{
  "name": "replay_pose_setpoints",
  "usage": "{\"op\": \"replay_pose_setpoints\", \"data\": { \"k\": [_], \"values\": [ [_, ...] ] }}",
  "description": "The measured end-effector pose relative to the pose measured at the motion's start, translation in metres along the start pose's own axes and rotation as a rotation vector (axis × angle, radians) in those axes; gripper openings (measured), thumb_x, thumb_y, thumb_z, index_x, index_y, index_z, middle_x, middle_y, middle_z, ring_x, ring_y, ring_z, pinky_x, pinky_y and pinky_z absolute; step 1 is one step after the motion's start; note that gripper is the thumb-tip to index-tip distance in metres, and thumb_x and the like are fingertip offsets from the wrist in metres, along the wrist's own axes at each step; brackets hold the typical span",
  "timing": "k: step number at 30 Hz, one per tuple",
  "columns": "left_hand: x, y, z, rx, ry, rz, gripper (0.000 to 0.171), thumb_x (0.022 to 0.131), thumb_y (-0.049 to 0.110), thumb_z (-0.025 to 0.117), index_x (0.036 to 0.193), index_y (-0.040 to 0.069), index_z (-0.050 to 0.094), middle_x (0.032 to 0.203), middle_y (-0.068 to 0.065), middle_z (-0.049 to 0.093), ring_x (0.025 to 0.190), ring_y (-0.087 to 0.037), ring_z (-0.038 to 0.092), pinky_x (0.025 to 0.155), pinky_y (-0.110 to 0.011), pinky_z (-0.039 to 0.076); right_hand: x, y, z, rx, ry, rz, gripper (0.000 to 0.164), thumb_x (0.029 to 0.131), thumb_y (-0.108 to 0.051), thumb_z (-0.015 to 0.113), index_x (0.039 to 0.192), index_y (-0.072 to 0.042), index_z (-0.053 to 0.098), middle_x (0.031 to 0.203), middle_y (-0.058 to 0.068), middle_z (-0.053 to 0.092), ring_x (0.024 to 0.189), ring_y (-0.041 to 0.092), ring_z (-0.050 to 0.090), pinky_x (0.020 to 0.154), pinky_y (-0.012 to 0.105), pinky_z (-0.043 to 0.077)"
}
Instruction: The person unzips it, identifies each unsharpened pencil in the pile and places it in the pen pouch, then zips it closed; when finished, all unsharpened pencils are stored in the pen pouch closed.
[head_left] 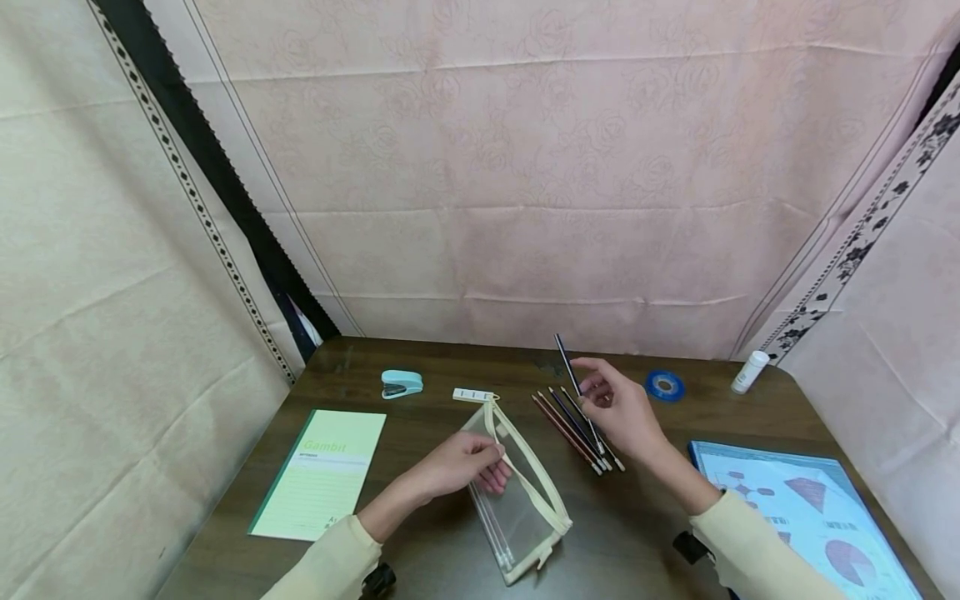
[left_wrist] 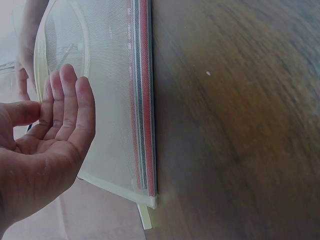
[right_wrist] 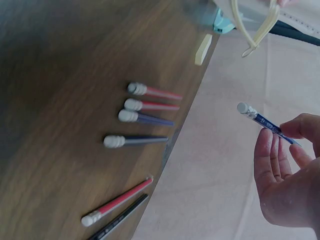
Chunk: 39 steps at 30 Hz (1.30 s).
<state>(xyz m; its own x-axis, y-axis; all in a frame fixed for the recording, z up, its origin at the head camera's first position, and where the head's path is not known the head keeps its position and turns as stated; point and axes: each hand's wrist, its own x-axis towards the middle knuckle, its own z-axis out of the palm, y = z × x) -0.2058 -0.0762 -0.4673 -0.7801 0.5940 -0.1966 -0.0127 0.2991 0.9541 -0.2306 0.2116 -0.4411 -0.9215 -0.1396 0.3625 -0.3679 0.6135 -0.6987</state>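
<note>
My left hand (head_left: 468,462) pinches the cream edge of the opening of a see-through mesh pencil case (head_left: 525,525) between thumb and fingers. In the left wrist view, red and dark strips show through the mesh along the case's lower side. A dark blue pencil (right_wrist: 270,125) with a white eraser end is pinched in my right hand (head_left: 615,408). This hand is raised over several pencils (head_left: 558,423), red, blue and black, lying side by side to the right of the case. The held pencil points up and away, its eraser end lower.
A small white block (head_left: 472,394) lies behind the case, a light blue stapler (head_left: 402,383) farther left. On the left is a green notebook (head_left: 322,475). Blue tape (head_left: 664,385), a glue stick (head_left: 750,372) and a blue folder (head_left: 810,517) are on the right. Cloth curtains surround the table.
</note>
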Motion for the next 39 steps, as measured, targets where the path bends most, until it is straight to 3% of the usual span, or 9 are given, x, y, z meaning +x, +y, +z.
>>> {"op": "replay_pose_setpoints", "data": {
  "k": [8,14,18,22,33,39],
  "values": [
    [-0.001,0.001,0.001,0.002,-0.001,0.000,0.033,0.102,0.025,0.046,0.095,0.001,0.069,0.090,-0.015,0.072,0.081,-0.026,0.072,0.075,-0.043,0.060,-0.005,-0.015,0.007,0.121,-0.033,-0.001,0.052,0.085,-0.008,0.070,0.129,-0.033,0.054,0.093,-0.005,0.063,0.082,0.011,0.063,0.072,0.025,0.054],
    [-0.002,0.001,0.002,-0.012,0.011,0.003,0.033,0.103,0.022,0.045,0.095,0.000,0.069,0.090,-0.018,0.072,0.081,-0.031,0.072,0.075,-0.046,0.059,-0.011,-0.037,0.010,0.232,-0.042,0.026,0.054,0.085,-0.003,0.069,0.131,-0.027,0.053,0.096,0.006,0.063,0.084,0.020,0.065,0.073,0.029,0.055],
    [-0.002,0.000,0.004,-0.017,0.013,0.009,0.033,0.102,0.022,0.046,0.094,-0.001,0.068,0.090,-0.019,0.072,0.081,-0.031,0.072,0.075,-0.047,0.059,-0.014,-0.028,0.020,0.319,-0.047,0.040,0.056,0.085,-0.004,0.069,0.133,-0.027,0.051,0.097,0.007,0.063,0.082,0.019,0.064,0.065,0.028,0.057],
    [-0.002,-0.001,0.005,-0.016,0.012,0.009,0.033,0.102,0.023,0.047,0.093,0.000,0.069,0.090,-0.018,0.072,0.081,-0.030,0.072,0.075,-0.046,0.060,-0.016,-0.030,0.024,0.387,-0.046,0.063,0.056,0.085,-0.002,0.068,0.134,-0.023,0.050,0.097,0.012,0.062,0.080,0.022,0.064,0.058,0.035,0.058],
    [0.001,-0.003,0.004,-0.021,0.003,0.002,0.033,0.102,0.021,0.045,0.093,0.000,0.069,0.088,-0.016,0.072,0.079,-0.026,0.072,0.072,-0.041,0.061,-0.029,-0.065,0.030,0.479,-0.093,0.089,0.056,0.084,0.008,0.063,0.134,-0.009,0.046,0.097,0.026,0.059,0.080,0.039,0.063,0.059,0.045,0.058],
    [0.003,-0.002,0.004,-0.017,0.000,0.001,0.033,0.102,0.024,0.047,0.094,0.001,0.069,0.088,-0.014,0.072,0.079,-0.024,0.072,0.074,-0.041,0.061,-0.035,-0.067,0.036,0.496,-0.160,0.139,0.056,0.085,0.008,0.062,0.135,-0.011,0.045,0.100,0.026,0.059,0.082,0.038,0.063,0.060,0.041,0.058]
  ]
}}
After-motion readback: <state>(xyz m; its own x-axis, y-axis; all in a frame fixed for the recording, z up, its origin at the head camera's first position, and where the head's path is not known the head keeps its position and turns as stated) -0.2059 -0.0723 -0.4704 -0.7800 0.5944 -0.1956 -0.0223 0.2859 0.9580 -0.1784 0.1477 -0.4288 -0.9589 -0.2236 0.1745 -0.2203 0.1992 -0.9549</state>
